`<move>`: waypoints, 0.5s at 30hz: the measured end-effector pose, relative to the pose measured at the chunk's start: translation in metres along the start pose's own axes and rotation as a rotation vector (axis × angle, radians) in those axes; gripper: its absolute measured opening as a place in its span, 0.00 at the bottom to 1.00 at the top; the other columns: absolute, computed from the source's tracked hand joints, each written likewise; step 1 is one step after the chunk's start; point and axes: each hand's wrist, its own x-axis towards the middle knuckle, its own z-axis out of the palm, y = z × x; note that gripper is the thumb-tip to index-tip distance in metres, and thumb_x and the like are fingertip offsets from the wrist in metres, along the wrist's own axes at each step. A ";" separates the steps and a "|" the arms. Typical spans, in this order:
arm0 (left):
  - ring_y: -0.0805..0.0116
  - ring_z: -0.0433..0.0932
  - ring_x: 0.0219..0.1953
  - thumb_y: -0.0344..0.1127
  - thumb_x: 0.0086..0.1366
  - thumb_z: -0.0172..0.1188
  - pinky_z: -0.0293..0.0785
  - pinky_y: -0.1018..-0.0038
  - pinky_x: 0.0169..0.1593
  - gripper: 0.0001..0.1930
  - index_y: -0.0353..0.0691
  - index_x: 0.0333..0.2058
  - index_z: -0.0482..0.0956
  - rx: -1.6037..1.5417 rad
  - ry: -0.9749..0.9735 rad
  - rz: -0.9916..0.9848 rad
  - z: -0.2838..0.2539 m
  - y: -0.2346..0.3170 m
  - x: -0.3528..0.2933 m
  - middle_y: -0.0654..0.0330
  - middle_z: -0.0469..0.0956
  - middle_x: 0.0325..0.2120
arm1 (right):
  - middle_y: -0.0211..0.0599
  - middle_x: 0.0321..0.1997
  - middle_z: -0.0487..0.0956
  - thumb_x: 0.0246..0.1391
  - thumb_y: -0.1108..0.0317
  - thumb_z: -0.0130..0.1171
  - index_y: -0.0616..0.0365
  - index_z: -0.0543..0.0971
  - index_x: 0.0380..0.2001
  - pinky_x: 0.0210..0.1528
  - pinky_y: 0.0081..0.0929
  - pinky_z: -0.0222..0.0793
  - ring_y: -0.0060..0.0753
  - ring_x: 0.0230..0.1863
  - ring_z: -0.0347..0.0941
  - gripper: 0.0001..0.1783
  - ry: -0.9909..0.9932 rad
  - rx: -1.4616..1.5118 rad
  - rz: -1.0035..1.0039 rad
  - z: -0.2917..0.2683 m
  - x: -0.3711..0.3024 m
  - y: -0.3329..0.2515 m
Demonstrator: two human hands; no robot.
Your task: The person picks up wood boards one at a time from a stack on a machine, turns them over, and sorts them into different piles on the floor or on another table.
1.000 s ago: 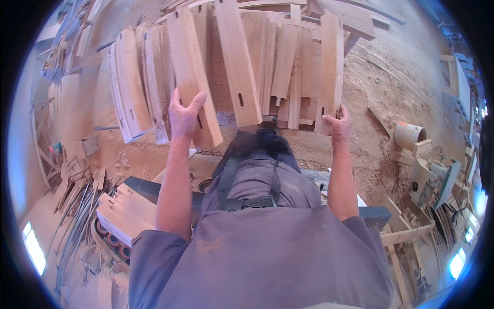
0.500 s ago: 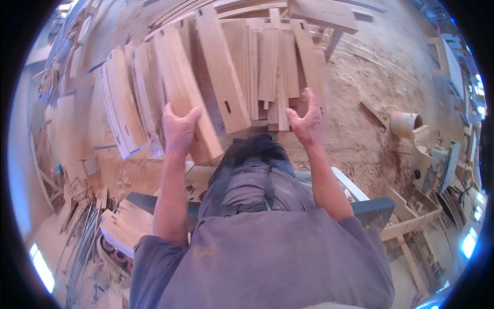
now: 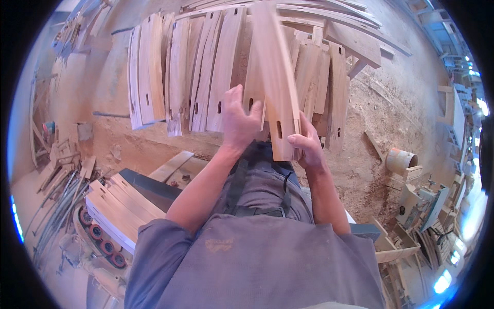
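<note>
Head view, item by item.

Slotted wooden board [image 3: 275, 77]: you hold it lifted in front of you, its long axis running away from your body and up the frame, near end just above your lap. It stands over the row of slotted boards [image 3: 206, 72] leaning side by side on the sawdust floor [image 3: 381, 108].

Right hand [image 3: 307, 147]: closed on the board's near end, fingers wrapped round its right edge beside the slot. This is the hand on the piece.

Left hand [image 3: 237, 121]: open, fingers spread, just left of the board; whether the fingertips touch it or the boards behind cannot be told from here.

Stack of pale boards [image 3: 121, 206]: at your lower left, beside a machine with red rollers [image 3: 100, 239].

Containers: one round tan bucket [image 3: 400, 160] on the floor at your right, well apart from both hands. No labels or signs legible.
</note>
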 end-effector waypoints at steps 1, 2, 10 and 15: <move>0.41 0.73 0.61 0.38 0.60 0.71 0.70 0.57 0.65 0.39 0.18 0.63 0.66 0.017 -0.077 -0.106 0.005 -0.002 -0.006 0.34 0.73 0.57 | 0.42 0.59 0.78 0.38 0.65 0.74 0.64 0.65 0.71 0.64 0.32 0.71 0.36 0.59 0.76 0.53 0.042 0.011 -0.040 -0.001 -0.004 0.006; 0.40 0.72 0.62 0.41 0.59 0.73 0.69 0.57 0.67 0.43 0.18 0.65 0.65 0.034 -0.154 -0.212 0.012 -0.003 -0.012 0.33 0.72 0.58 | 0.42 0.58 0.79 0.40 0.67 0.73 0.64 0.65 0.70 0.64 0.31 0.71 0.37 0.58 0.77 0.51 0.075 0.005 -0.092 -0.002 -0.006 0.009; 0.36 0.71 0.60 0.38 0.51 0.66 0.69 0.52 0.65 0.35 0.20 0.54 0.68 0.011 -0.318 -0.435 0.017 -0.003 -0.006 0.32 0.73 0.54 | 0.45 0.56 0.80 0.41 0.68 0.73 0.68 0.64 0.69 0.61 0.34 0.74 0.38 0.55 0.79 0.51 0.231 -0.347 -0.118 -0.030 0.021 0.010; 0.40 0.79 0.57 0.38 0.53 0.73 0.75 0.54 0.61 0.37 0.20 0.56 0.68 -0.084 -0.432 -0.561 -0.011 0.024 -0.012 0.33 0.78 0.52 | 0.54 0.62 0.77 0.41 0.65 0.74 0.67 0.56 0.74 0.66 0.37 0.71 0.47 0.62 0.76 0.58 0.334 -0.790 -0.091 -0.027 0.032 0.022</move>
